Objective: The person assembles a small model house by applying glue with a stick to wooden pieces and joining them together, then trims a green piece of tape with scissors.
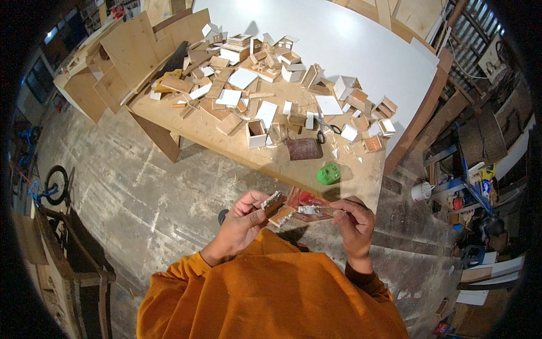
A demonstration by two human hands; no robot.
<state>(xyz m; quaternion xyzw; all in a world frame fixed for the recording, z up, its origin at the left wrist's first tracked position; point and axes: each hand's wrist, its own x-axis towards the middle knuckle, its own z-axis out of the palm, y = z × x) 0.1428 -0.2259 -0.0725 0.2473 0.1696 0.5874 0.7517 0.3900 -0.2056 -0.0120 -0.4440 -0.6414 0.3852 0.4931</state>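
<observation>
My left hand [244, 219] grips a small wooden piece [275, 214] with white paste along its edges, thumb on the near side. My right hand [354, 224] pinches a thin stick [320, 209]; its end is coated in white paste and sits close to the wooden piece. Behind the stick shows a reddish flat piece [304, 198], and what supports it is hidden. A green rounded container [328, 174] stands on the near edge of the wooden table [265, 165], just beyond my hands. Beside it lies a dark brown rectangular block [304, 149].
Scissors [321, 137] with dark handles lie among several small wooden boxes, little house shapes and white-faced offcuts [266, 113]. A large white panel [361, 45] spans the far side. Plywood sheets [131, 48] lean at left; a white bucket [421, 191] stands at right.
</observation>
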